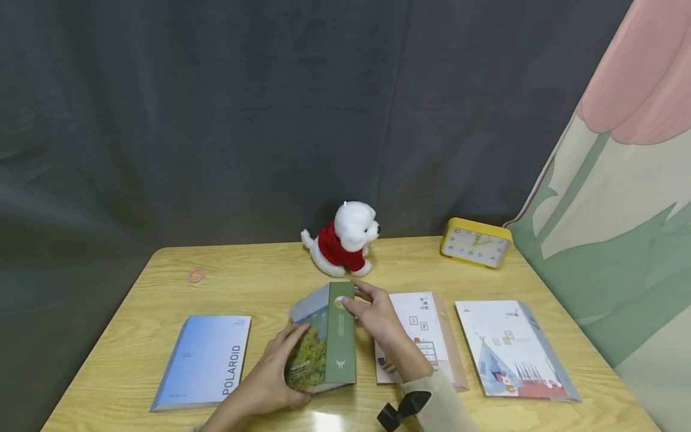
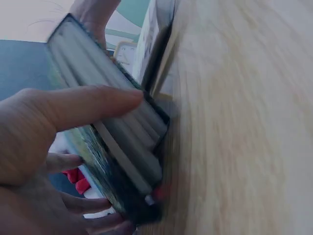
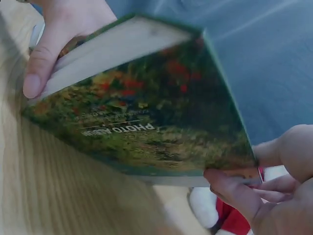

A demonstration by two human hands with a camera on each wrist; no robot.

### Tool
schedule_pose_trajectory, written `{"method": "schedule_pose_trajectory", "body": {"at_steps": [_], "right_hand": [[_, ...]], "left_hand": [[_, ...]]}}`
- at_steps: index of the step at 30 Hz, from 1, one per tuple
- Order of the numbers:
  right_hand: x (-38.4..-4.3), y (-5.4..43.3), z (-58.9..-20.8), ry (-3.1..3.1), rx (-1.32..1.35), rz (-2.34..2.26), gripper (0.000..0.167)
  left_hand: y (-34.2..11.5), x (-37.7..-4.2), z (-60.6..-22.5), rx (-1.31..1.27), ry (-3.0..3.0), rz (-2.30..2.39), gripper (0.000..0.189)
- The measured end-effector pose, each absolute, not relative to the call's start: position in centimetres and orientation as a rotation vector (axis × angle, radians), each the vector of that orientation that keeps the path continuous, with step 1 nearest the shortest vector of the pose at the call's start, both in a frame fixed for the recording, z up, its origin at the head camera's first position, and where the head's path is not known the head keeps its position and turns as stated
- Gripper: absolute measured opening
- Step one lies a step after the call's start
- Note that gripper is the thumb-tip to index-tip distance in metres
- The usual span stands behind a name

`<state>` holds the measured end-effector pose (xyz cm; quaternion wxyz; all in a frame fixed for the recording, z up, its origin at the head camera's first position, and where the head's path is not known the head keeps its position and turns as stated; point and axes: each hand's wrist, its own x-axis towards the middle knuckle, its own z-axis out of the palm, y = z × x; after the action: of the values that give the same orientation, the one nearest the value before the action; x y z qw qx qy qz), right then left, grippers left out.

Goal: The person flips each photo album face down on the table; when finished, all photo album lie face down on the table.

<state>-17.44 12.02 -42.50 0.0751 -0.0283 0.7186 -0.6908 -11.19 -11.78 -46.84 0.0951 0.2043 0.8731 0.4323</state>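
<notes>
A thick photo album (image 1: 341,342) with a green spine and a garden-picture cover is held tilted over the middle of the table, spine upward. My left hand (image 1: 264,381) grips its lower left part; in the left wrist view the thumb (image 2: 110,102) lies across the page edges while the fingers spread along the cover. At the far end, my right hand (image 1: 380,315) pinches the album near the top of the spine, with its thumb on the spine. The right wrist view shows the cover (image 3: 146,112) with the words PHOTO ALBUM.
A blue POLAROID album (image 1: 210,360) lies at left. To the right lie a white album with a tan spine (image 1: 450,354) and a white album with a tent drawing (image 1: 510,354). Behind are a plush dog (image 1: 353,228), a yellow clock (image 1: 476,243) and a pink ring (image 1: 196,275).
</notes>
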Motion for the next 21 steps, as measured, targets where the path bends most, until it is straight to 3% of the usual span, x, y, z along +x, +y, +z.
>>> {"method": "schedule_pose_trajectory", "body": {"at_steps": [8,13,21], "right_hand": [[-17.4,12.0,-44.2,2.49,-0.099,-1.702,0.068],[-17.1,11.5,-44.6,2.72,-0.2,-1.265,0.082],[-16.9,11.2,-44.4,2.88,-0.184,-0.964,0.079]], "left_hand": [[-11.7,-11.3,-46.9,0.562,2.674,1.147,0.116],[-11.5,-11.1,-47.0,0.621,2.746,1.025,0.103],[-11.6,-10.9,-46.9,0.69,2.805,0.873,0.093]]}}
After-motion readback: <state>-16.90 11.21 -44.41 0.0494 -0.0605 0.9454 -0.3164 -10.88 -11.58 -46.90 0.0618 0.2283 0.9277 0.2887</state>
